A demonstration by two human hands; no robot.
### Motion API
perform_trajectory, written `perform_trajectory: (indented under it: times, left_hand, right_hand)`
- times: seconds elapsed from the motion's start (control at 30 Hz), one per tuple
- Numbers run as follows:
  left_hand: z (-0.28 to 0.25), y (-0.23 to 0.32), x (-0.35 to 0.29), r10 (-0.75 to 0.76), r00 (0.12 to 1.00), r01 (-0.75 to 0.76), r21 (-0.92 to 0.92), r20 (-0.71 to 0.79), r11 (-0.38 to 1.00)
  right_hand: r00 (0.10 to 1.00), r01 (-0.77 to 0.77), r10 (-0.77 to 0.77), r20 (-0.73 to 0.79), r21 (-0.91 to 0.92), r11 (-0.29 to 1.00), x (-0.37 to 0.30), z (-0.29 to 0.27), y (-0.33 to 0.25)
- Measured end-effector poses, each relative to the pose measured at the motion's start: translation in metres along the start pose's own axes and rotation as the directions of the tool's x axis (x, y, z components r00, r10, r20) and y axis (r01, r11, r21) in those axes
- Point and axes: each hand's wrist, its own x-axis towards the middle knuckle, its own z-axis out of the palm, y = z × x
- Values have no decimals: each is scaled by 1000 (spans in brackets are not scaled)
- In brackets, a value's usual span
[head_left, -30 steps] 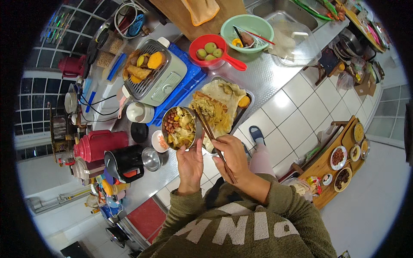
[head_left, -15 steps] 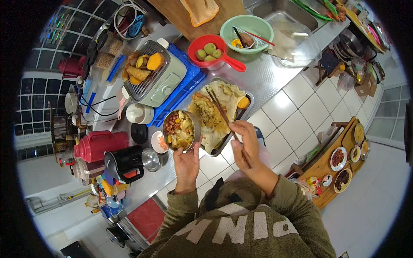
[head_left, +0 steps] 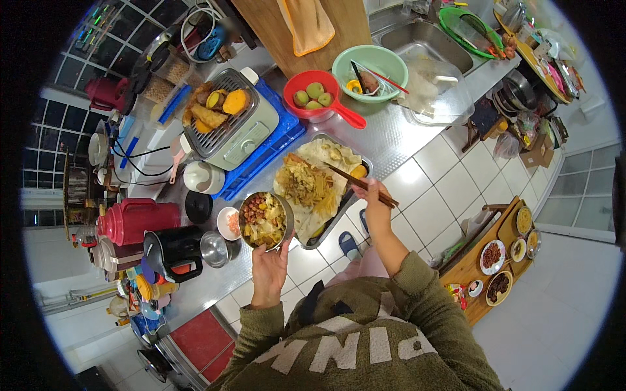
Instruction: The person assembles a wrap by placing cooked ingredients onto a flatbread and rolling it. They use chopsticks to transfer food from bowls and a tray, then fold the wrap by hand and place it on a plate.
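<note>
My left hand [head_left: 268, 279] grips a steel bowl [head_left: 289, 225] from below and the side; peanuts and cooked cabbage fill it. In my right hand [head_left: 374, 203] is a pair of dark chopsticks [head_left: 344, 174], their tips over the far right part of a pale thin flatbread [head_left: 312, 227]. That flatbread lies in a metal tray [head_left: 334, 229] on the counter, with a heap of yellowish shredded food [head_left: 312, 186] on top. An orange piece [head_left: 358, 171] shows at the tray's right side, partly covered by the hand and chopsticks.
Left of the bowl stand a small white bowl [head_left: 229, 223], a steel cup [head_left: 216, 249] and a black kettle [head_left: 175, 251]. Behind are a grill appliance [head_left: 242, 144] with food, a red colander [head_left: 334, 96] of green fruit and a green basin [head_left: 373, 60]. A wooden table [head_left: 471, 306] holds dishes at right.
The chopsticks have swung from the far middle of the heap toward the tray's right side, now lying flatter. My right hand has moved slightly up; the bowl remains in my left hand.
</note>
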Motion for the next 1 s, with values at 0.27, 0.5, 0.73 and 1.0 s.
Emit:
perform_trajectory:
  times: [0.27,0.5,0.73,1.0]
  left_hand:
    - [-26,-1,-7,-9,999,6,-53,-50,999]
    - [-20,3,-11,39,998,-42,-63,-48,997]
    - [-24,2,-14,22,999,-24,-99,-26,995]
    - [-31,1,-19,22,999,-25,-74,-35,997]
  right_hand:
    - [985,-123,118,-124,-27,992,-24,-26,-8]
    - [998,46,-43,35,-86,995,-33,-32,-35]
    - [870,461,-329,367,-370,807,-6,-23,-14]
    - [602,796,-331,727,-512,323,-21,-51,-50]
